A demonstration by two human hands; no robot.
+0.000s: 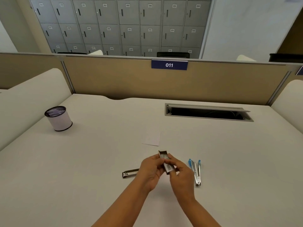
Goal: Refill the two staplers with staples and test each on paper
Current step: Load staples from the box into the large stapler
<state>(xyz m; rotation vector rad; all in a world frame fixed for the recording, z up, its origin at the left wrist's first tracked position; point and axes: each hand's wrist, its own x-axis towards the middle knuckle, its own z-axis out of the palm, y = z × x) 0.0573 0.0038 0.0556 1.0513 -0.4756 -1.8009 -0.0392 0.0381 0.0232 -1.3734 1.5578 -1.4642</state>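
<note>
Above the desk, both hands hold a small staple box [166, 163] with its inner tray slid out at the far end. My left hand [151, 169] grips the box from the left and my right hand [180, 172] pinches its near end. A blue stapler [196, 171] lies swung open just to the right of my right hand. A dark metal stapler [129, 173] lies to the left, partly hidden behind my left hand. A small white slip of paper [152, 138] lies flat on the desk beyond the hands.
A white mesh-rimmed pen cup [58, 118] stands at the far left of the white desk [98, 161]. An open cable slot [208, 112] is set into the desk at the back right. A tan partition with a "011" sign [169, 65] closes the far edge.
</note>
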